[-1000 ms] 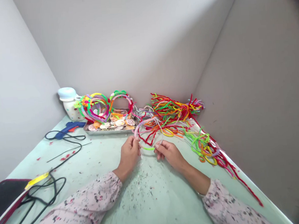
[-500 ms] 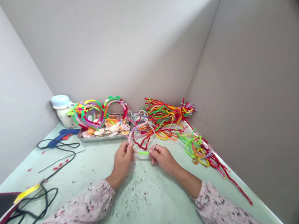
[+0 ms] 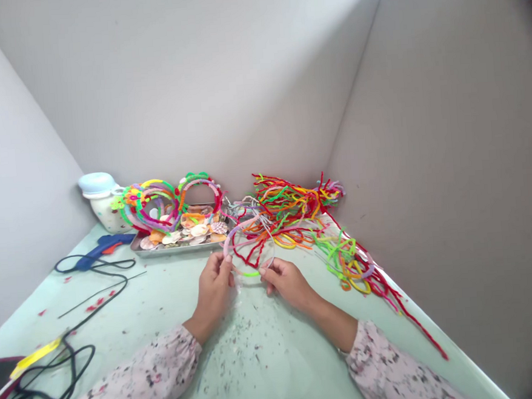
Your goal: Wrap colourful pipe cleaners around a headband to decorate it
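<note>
Between my two hands is a thin hoop-like headband [image 3: 227,241], partly wrapped in fuzzy lilac and pink pipe cleaner along its left and upper side. Its right side looks like bare, thin grey band. My left hand [image 3: 214,286] is closed on the wrapped left side, thumb and fingers pinched together. My right hand [image 3: 286,281] pinches the lower right part, by a bright green stretch of pipe cleaner [image 3: 252,274] at the bottom. The fingertips partly hide what they grip. Red pipe cleaners [image 3: 252,262] show through the hoop, lying behind it.
Behind, a metal tray [image 3: 178,250] holds shells, with colourful wrapped headbands [image 3: 150,201] on it. Bundled pipe cleaners [image 3: 288,198] and a looser tangle [image 3: 347,260] lie right. At left are a blue glue gun [image 3: 99,250], a black cord [image 3: 91,309] and a lidded jar [image 3: 102,202].
The view has swung slightly, so the scene sits a little further left. Both hands keep nearly the same grip on the headband.
</note>
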`<control>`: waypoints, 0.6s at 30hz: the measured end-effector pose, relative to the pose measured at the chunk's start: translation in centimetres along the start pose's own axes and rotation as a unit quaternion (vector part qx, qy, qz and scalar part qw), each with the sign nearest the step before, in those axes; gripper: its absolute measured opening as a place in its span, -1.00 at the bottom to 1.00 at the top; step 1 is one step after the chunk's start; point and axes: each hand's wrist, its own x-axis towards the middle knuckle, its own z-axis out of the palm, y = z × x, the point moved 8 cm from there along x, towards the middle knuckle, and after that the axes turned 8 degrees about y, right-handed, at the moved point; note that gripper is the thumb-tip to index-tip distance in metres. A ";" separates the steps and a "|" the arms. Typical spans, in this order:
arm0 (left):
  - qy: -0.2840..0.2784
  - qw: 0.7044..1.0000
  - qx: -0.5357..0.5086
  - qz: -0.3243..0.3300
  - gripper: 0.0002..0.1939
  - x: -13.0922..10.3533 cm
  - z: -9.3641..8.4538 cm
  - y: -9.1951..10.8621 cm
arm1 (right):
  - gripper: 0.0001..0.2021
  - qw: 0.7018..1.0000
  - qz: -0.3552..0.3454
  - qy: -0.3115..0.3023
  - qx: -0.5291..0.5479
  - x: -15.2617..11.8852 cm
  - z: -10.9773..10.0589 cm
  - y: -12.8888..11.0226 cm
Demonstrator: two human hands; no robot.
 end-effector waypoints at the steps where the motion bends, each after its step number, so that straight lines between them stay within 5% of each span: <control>1: -0.001 1.000 0.001 0.001 -0.72 0.0 0.0 0.1 | -0.81 1.000 0.003 0.003 0.002 0.0 -0.1 0.0; 12: 0.000 1.000 0.005 -0.004 -0.72 0.1 0.1 0.0 | -0.81 1.000 -0.003 -0.012 0.020 0.0 0.1 -0.1; 18: -0.069 0.997 0.018 -0.004 -0.70 -0.2 1.2 -0.2 | -0.81 1.000 0.000 0.012 0.027 0.1 -0.5 -0.4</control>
